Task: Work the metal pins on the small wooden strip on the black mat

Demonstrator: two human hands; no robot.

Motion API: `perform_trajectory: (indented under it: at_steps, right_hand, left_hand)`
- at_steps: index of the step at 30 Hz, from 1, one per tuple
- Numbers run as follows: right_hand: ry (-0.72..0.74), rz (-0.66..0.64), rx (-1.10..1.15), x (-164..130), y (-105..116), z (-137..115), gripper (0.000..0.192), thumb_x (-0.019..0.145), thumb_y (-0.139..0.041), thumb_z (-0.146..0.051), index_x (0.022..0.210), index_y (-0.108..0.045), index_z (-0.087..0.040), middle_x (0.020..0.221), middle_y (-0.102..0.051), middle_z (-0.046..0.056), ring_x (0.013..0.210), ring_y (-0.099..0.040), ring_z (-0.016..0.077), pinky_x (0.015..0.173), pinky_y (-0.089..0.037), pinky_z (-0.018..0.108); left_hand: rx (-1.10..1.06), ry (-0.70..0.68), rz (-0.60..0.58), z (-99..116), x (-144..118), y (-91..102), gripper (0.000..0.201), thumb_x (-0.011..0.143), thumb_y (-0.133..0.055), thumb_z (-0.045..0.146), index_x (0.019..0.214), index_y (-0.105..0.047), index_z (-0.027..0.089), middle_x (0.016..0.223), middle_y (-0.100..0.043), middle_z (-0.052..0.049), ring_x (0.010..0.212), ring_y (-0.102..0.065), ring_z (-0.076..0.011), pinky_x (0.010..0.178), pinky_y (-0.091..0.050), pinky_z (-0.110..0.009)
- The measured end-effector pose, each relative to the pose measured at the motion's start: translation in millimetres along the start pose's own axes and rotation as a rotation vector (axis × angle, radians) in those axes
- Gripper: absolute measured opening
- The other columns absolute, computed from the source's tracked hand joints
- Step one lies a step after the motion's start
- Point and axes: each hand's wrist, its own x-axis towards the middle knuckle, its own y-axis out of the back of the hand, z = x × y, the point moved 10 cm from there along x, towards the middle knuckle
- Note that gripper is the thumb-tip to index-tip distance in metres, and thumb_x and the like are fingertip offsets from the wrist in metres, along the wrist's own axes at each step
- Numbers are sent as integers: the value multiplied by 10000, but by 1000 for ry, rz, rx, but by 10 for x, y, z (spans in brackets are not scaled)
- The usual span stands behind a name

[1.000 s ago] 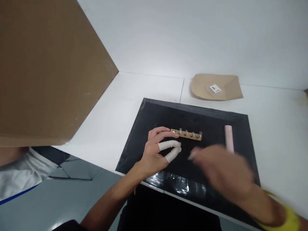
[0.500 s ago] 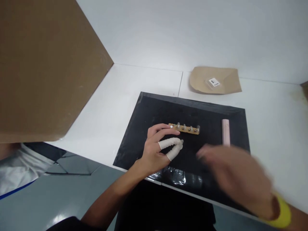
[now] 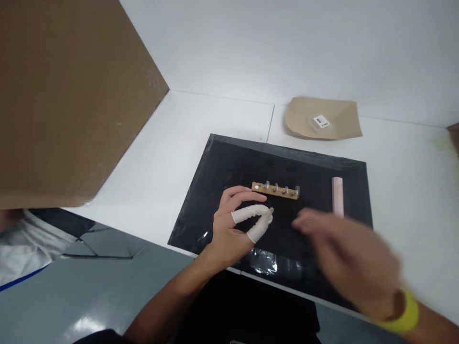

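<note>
A small clear piece (image 3: pixel 271 210) sits at the fingertips of the left hand (image 3: pixel 232 228), whose grip is narrow, thumb and forefinger in white covers (image 3: pixel 248 213) closed around it. Just beyond lies a tan strip (image 3: pixel 280 192) bearing a row of clear upright bits, the other fingers stretched toward its left end. The right hand (image 3: pixel 353 260), above a yellow wristband (image 3: pixel 407 313), is blurred, so I cannot tell whether its grip holds anything; it partly covers a pale pink block (image 3: pixel 337 195). All this is on or over a black mat (image 3: pixel 287 165), glossy along its near edge, on a white desk (image 3: pixel 143 177) with a seam. Behind the mat, a brown paper envelope (image 3: pixel 342 126) carries a labelled packet (image 3: pixel 320 122) near a white wall (image 3: pixel 287 48). Leftward stand a large brown panel (image 3: pixel 71 95), a person in grey (image 3: pixel 25 251) and a shiny grey floor (image 3: pixel 107 296).
</note>
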Motion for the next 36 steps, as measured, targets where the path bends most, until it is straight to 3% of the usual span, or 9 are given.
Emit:
perform_trajectory:
  at_steps: [3,6,14,18,21,25,28,32,36]
  right_hand:
    - [337,69,-79,-43,62,-379,426,1083,-375,-72,971,-772,-175,870,-825,-13,732,-767,141,630,-588,269]
    - [-31,117,-209,29,136,-34,283,1037,-548,-94,1110,-776,-245,895,-816,-19,801,-764,164,670,-593,290]
    - [40,86,-165,-30,19,-45,355,1072,-443,-67,1081,-766,-214,893,-824,-10,780,-767,140,678,-585,273]
    - [342,17,-115,-46,-60,-284,368,1082,-403,-92,1040,-765,-143,918,-830,22,804,-773,154,676,-607,294]
    - [18,86,-219,54,43,62,305,1053,-494,-64,1108,-756,-210,883,-818,-15,764,-757,136,645,-583,266]
    - [346,22,-149,10,-36,-245,395,1090,-372,-80,1008,-752,-148,898,-828,13,768,-777,155,657,-587,297]
    - [58,118,-252,37,76,14,241,1062,-529,-113,1060,-760,-181,880,-818,11,754,-747,148,685,-577,288]
    - [292,63,-128,-48,-25,-214,394,1102,-387,-120,1038,-770,-193,920,-828,-14,805,-766,134,683,-574,284]
    - [48,69,-182,-20,-41,41,261,1063,-531,-100,1099,-766,-208,932,-830,-11,763,-772,141,711,-588,286]
  left_hand:
    - [-17,40,48,-20,-36,13,120,885,-813,139,918,-788,252,1012,-807,-36,1054,-660,-222,950,-589,-439]
    - [-34,45,72,-16,-72,2,132,889,-803,129,927,-784,254,1024,-801,-36,1058,-653,-224,949,-582,-444]
    - [-4,30,72,5,-91,4,155,887,-800,108,937,-771,252,1030,-793,-29,1063,-645,-219,952,-574,-436]
    - [55,1,71,28,-80,29,140,891,-800,125,946,-770,249,1023,-796,-32,1058,-648,-221,945,-582,-433]
    - [94,-18,82,48,-72,44,135,892,-799,123,938,-766,246,1021,-798,-34,1052,-650,-223,941,-584,-432]
    - [116,-39,79,76,-70,31,144,889,-799,116,952,-759,240,1022,-797,-38,1059,-651,-223,943,-588,-418]
    - [127,-38,86,72,-75,27,150,886,-803,112,945,-755,242,1018,-794,-32,1057,-649,-218,948,-582,-411]
    - [128,-19,95,43,-83,26,173,879,-795,84,949,-754,237,1034,-794,-32,1071,-642,-217,964,-568,-410]
    - [110,0,99,15,-90,32,163,878,-803,87,931,-754,233,1031,-792,-27,1069,-633,-209,965,-558,-402]
